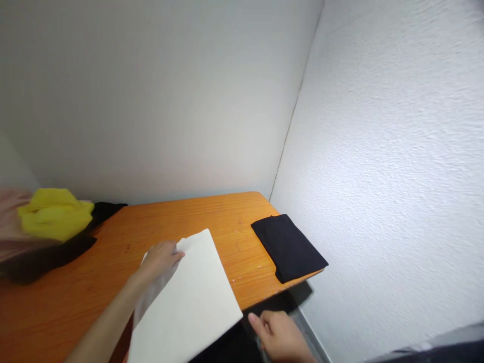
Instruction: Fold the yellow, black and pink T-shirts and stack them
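A folded white cloth [192, 297] lies on the orange wooden table [181, 217], its near corner hanging past the table's front edge. My left hand [161, 259] rests on the cloth's far left corner, fingers curled over its edge. My right hand [280, 335] is below the table's front edge, off the cloth, with fingers loosely curled and nothing visible in them. A folded black garment [288, 246] sits at the table's right end near the wall.
A pile of clothes lies at the table's left end: a yellow garment [55, 214] on top of black cloth [49, 254] and a pinkish piece [9, 222]. White walls meet in a corner behind and right of the table.
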The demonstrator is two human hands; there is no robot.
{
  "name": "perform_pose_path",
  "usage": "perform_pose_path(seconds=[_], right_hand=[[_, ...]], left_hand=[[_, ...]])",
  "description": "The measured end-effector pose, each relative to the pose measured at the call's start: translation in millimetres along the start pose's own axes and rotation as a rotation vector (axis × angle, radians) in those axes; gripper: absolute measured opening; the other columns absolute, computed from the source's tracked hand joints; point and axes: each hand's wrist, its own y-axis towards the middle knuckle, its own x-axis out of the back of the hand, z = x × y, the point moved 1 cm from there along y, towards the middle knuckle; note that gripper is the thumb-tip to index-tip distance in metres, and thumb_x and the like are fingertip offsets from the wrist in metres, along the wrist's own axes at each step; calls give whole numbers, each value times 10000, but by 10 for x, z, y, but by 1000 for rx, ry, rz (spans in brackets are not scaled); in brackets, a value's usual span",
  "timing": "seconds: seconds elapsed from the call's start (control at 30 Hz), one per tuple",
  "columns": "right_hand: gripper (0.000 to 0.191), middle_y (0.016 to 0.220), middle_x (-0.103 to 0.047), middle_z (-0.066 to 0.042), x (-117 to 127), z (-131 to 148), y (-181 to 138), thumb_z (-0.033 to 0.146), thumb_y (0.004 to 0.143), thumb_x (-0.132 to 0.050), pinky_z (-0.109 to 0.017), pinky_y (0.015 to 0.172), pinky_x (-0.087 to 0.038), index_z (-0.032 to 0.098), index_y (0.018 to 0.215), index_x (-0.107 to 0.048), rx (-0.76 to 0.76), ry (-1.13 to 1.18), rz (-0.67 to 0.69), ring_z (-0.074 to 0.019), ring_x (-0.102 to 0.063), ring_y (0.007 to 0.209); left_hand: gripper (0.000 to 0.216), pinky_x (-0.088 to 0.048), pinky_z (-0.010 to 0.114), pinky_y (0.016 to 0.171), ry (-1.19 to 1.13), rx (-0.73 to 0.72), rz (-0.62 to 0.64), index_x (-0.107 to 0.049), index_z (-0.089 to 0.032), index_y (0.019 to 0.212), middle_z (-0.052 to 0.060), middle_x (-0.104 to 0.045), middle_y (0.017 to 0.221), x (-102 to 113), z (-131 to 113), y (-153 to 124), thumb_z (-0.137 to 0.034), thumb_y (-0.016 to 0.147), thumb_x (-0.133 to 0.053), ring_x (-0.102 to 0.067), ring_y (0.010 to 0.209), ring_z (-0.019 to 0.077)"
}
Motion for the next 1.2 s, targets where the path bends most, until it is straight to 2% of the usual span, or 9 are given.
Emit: perform_pose_path(seconds=[0.2,0.33,0.47,0.67,0.73,0.83,1.0,1.1,1.2], right_hand=[[277,1170,-614,-53,21,113,-162,383,956,-561,-381,822,-548,188,1144,-614,110,346,59,-214,-613,988],[311,1010,-636,-22,249,33,-124,465,933,-569,-293,709,-524,171,1016,-630,147,437,31,-173,-613,842],[423,709,-536,39,788,7,7,604,879,-559,-202,546,-357,195,783,-517,172,595,-117,-104,-468,628],[398,625,-494,43,1830,-173,232,582,846,-602,-195,480,-357,198,789,-516,108,758,-406,-99,-429,539],[399,640,-544,25,2015,-410,376,583,811,-630,-203,465,-399,189,824,-561,30,743,-434,-111,-481,537],[342,680,-626,-15,2048,-880,622,480,774,-693,-221,503,-496,167,870,-595,-153,702,-394,-127,-587,549],[302,647,-667,-47,1855,-1419,841,331,743,-716,-186,392,-463,161,935,-557,-277,636,-394,-156,-643,465],[383,664,-674,-42,1881,-1426,846,349,721,-735,-214,414,-492,163,1002,-553,-224,643,-431,-163,-646,470],[466,729,-687,-54,2016,-1359,829,394,713,-734,-252,477,-524,156,1070,-552,-171,633,-449,-166,-651,506]], left_hand=[[397,-421,361,889,27,-138,26,-554,-210,1146,76,-661,1156,-224,-135,-177,-472,931,-346,-594,1076,268],[379,-410,291,686,-26,-126,53,-473,-224,1070,50,-685,930,-31,-481,-233,-529,957,-279,-650,884,262],[350,-339,251,605,-67,-213,-71,-416,-220,993,21,-642,799,396,-1105,4,-544,968,-288,-642,770,230],[392,-385,244,665,-37,-446,-181,-445,-192,1091,73,-660,960,811,-2309,751,-544,964,-330,-634,891,227],[398,-423,261,746,-10,-472,-125,-451,-186,1157,100,-655,1082,718,-2647,1003,-520,961,-361,-625,984,235],[411,-452,288,809,13,-445,-41,-468,-179,1204,127,-639,1171,336,-2971,1273,-482,927,-469,-617,1058,255],[371,-484,318,797,33,-408,75,-528,-160,1174,142,-643,1177,-396,-3033,1403,-360,866,-583,-637,1040,274],[321,-482,329,821,23,-425,49,-513,-170,1204,130,-627,1203,-506,-2988,1460,-294,909,-491,-622,1065,258],[313,-475,325,841,13,-445,23,-511,-193,1211,116,-632,1182,-417,-3017,1559,-296,921,-456,-614,1063,244]])
